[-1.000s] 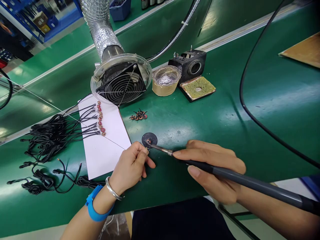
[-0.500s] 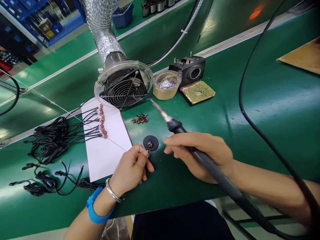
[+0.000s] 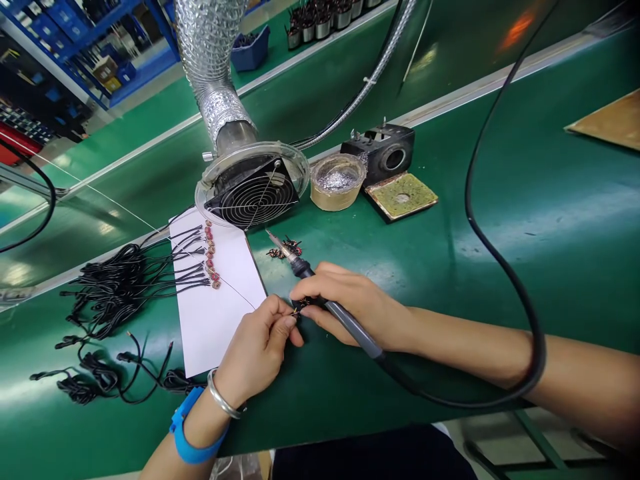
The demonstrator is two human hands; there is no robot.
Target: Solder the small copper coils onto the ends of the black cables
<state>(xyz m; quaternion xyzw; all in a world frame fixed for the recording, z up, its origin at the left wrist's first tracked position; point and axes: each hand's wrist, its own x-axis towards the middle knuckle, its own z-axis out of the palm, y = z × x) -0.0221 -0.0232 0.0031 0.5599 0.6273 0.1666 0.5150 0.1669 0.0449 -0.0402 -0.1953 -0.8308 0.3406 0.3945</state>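
My right hand (image 3: 363, 307) grips a soldering iron (image 3: 353, 328), its tip pointing up and left over a small pile of wire-wound coils (image 3: 295, 247). The thumb and fingertips of that hand also reach a single small coil (image 3: 303, 303), which they partly cover. Closed in a pinch, my left hand (image 3: 263, 343) holds a thin solder wire (image 3: 237, 291) that runs in from the upper left. Its fingertips are close beside the coil. The round black disc under the coil is mostly hidden by my hands.
A fume extractor (image 3: 257, 200) stands behind the coils. To its right are a solder-filled tape ring (image 3: 337, 181), an iron stand (image 3: 390, 153) and a yellow sponge (image 3: 403, 195). Black cables (image 3: 120, 280) with coil ends lie across white paper (image 3: 227, 333). The iron's cord (image 3: 493, 257) loops at right.
My right hand has moved left with the soldering iron, bringing its fingers to the coil by my left fingertips. The black disc is now mostly covered. The view has shifted slightly.
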